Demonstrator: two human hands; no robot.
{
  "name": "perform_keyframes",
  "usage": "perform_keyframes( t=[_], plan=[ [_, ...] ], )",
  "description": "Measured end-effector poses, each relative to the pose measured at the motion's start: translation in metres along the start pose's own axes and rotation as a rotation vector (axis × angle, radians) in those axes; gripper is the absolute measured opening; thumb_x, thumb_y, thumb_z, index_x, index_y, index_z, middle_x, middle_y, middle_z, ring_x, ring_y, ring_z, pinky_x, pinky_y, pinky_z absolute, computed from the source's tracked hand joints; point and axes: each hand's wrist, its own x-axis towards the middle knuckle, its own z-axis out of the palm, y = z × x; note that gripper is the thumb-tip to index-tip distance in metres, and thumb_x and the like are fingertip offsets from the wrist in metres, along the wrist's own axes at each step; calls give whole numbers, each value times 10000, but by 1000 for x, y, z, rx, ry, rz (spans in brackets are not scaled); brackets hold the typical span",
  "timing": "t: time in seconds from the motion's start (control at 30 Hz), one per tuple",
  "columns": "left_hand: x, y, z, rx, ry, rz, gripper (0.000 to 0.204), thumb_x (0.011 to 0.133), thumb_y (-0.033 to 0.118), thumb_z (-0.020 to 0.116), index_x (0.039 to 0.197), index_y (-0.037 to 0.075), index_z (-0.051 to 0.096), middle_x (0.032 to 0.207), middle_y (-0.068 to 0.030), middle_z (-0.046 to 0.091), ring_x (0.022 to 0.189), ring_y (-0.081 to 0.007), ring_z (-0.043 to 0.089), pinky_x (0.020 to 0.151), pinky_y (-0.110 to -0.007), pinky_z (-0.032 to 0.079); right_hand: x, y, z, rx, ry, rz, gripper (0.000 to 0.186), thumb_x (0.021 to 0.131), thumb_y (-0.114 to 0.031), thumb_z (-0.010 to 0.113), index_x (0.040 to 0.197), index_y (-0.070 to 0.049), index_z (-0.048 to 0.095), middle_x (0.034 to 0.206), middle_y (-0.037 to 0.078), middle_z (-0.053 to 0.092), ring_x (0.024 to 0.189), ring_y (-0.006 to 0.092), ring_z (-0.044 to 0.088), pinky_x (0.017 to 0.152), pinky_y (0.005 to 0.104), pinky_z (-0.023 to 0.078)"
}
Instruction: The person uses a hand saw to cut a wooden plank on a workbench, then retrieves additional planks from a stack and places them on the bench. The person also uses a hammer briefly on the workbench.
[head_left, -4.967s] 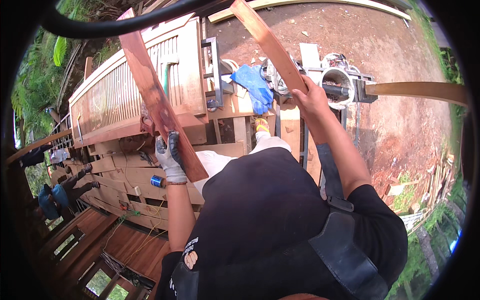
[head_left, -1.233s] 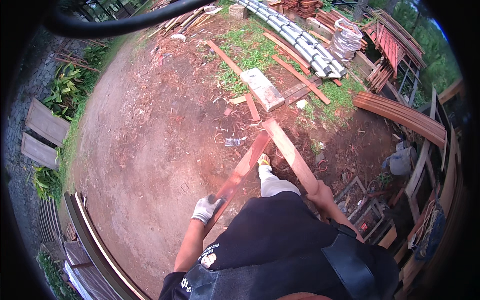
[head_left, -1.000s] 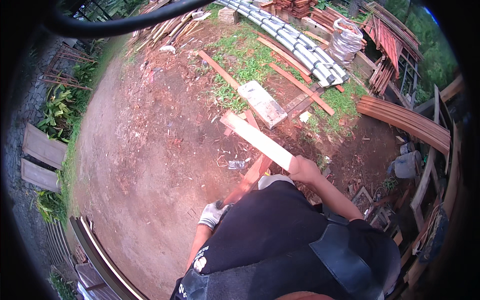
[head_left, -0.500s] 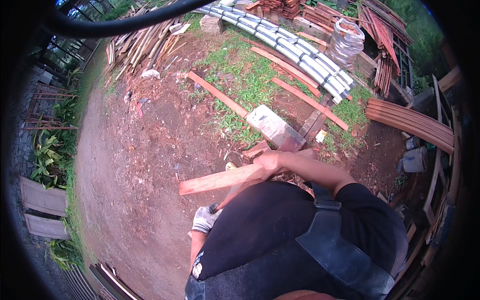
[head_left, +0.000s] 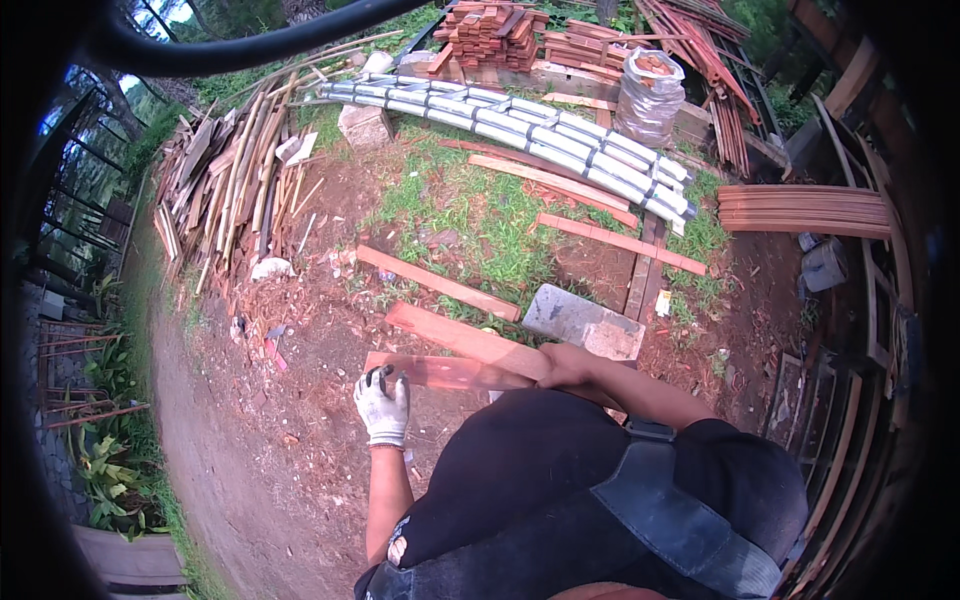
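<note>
My left hand point(head_left: 383, 408) wears a white glove with dark fingertips. Its fingers curl at the left end of a reddish, smooth-faced wooden board point(head_left: 450, 373), which looks partly blurred. Just beyond lies a second, lighter wooden board point(head_left: 455, 335), slanting down toward my right hand point(head_left: 567, 367). That bare hand is closed around the right end of the lighter board, close to my body. The right end of the reddish board runs in beside the same hand, and its contact there is hidden. A pale grey block point(head_left: 570, 312) stands just past my right hand.
A loose plank point(head_left: 440, 283) lies on dirt and grass ahead. Strapped silvery tubes point(head_left: 500, 125) stretch across the back, near a sack point(head_left: 650, 95) and stacked red lumber point(head_left: 490, 40). Scrap wood point(head_left: 235, 160) is heaped far left; more boards point(head_left: 800, 208) lie at right.
My left hand has swung forward and away from my body, bringing the reddish board out alongside the lighter one. The lighter board now tilts the other way. My view has shifted.
</note>
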Motion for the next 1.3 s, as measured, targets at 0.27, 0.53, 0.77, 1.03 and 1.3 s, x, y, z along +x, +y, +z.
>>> perform_keyframes(
  t=[0.27,0.53,0.77,1.03,1.3],
  plan=[
    [47,-213,90,-278,-381,-715,197,907,228,728,964,39,742,790,-124,733,716,-253,688,673,-378,531,157,-32,-85,210,282,309,902,593,-582,839,1174,82,654,1114,274,707,1022,375,703,903,424,544],
    [47,-328,117,-178,-936,-1040,368,966,412,586,1114,88,681,1019,-128,705,897,-279,679,790,-411,532,261,-31,-140,641,461,530,765,612,-484,846,1152,43,718,1052,205,741,944,301,730,849,383,566],
    [277,-415,198,-665,-960,-1078,524,1018,573,461,1245,131,627,1219,-130,681,1055,-302,671,893,-440,533,324,-109,-168,658,513,485,737,675,-384,842,1255,39,673,1093,191,728,1020,246,695,945,350,516],
    [629,-135,210,-1784,-1105,-524,919,929,603,646,1593,118,236,1515,-174,442,1378,-311,474,1169,-490,374,388,-187,-278,678,412,120,769,661,-357,884,1291,10,639,1184,180,694,1127,289,655,998,366,491],
    [779,-16,295,-1897,-982,-629,626,950,504,664,1383,78,507,1238,-91,622,1211,-274,579,1101,-471,439,491,-124,-409,500,373,-46,815,665,-351,840,1348,8,581,1171,215,686,1095,330,662,988,393,505]
  ],
)
